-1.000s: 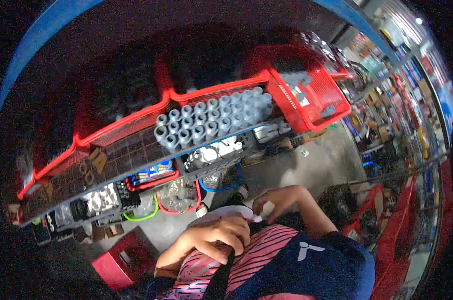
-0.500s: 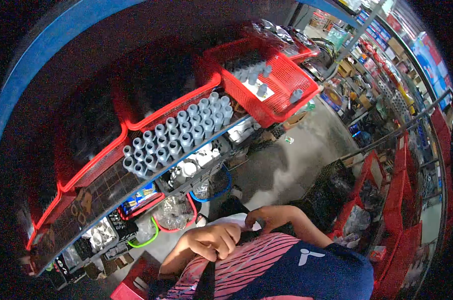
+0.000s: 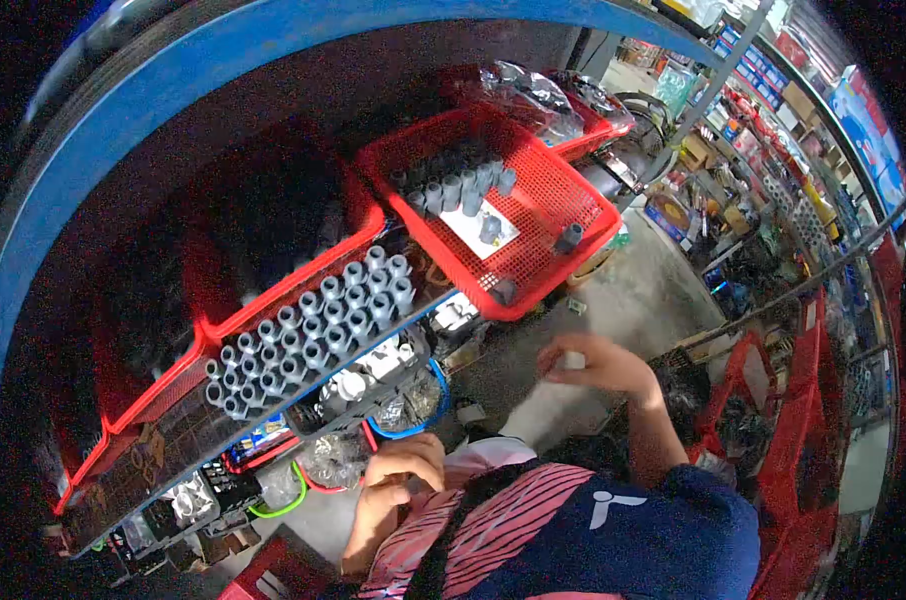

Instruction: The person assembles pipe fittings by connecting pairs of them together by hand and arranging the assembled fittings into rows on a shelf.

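My left hand is low in front of the striped shirt, its fingers curled over the thumb. Whether anything is inside it is hidden. My right hand is raised over the floor, below the front corner of a red mesh basket. Its thumb and fingers come together around a small pale patch that I cannot make out. Rows of grey pipe fittings stand upright on the dark shelf. More grey fittings and a white card lie in the basket.
Along the shelf's back run red bins. White parts and bagged parts in a blue-rimmed basket are below its front edge. Red bins stand at right. A blue beam arches overhead.
My hands have moved apart. The right one has risen away from the shirt, while the left has shifted slightly left. The view has tilted, so the shelf and basket appear lower.
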`<action>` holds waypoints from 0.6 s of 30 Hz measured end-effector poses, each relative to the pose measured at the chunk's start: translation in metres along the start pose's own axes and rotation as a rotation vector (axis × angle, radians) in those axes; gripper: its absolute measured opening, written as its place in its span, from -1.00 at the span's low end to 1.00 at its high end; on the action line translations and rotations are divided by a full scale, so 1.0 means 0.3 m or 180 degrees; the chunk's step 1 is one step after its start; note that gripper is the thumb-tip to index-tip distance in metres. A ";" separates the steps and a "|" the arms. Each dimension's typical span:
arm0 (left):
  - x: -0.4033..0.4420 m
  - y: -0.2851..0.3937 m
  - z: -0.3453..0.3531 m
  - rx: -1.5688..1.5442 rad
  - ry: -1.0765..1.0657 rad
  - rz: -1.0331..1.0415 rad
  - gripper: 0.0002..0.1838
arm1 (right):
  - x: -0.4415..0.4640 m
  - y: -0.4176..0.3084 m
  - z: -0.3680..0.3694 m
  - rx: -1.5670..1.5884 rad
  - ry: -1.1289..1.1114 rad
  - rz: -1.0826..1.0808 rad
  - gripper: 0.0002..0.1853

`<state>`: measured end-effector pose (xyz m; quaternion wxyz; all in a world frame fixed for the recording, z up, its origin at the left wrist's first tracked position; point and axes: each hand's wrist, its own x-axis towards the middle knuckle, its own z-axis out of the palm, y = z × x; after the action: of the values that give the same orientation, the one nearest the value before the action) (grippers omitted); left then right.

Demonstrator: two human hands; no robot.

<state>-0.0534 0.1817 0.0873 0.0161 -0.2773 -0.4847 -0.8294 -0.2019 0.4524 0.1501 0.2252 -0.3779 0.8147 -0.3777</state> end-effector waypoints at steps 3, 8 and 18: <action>0.051 -0.055 -0.005 0.0335 0.0500 0.0027 -0.47 | 0.038 0.040 -0.103 0.0164 0.0392 -0.0187 -0.82; 0.157 -0.121 0.007 0.1319 0.0843 0.0320 -0.55 | 0.043 0.200 -0.307 -0.0310 0.1444 -0.0214 -0.84; 0.286 -0.213 0.119 0.2645 0.1963 0.0093 -0.61 | 0.229 1.074 -0.981 -0.1730 0.3355 0.0048 -0.78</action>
<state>-0.1289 0.2653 0.0907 0.2785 0.0031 -0.7420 -0.6098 -0.5797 0.6676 0.0720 -0.3119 -0.1778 0.8869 -0.2907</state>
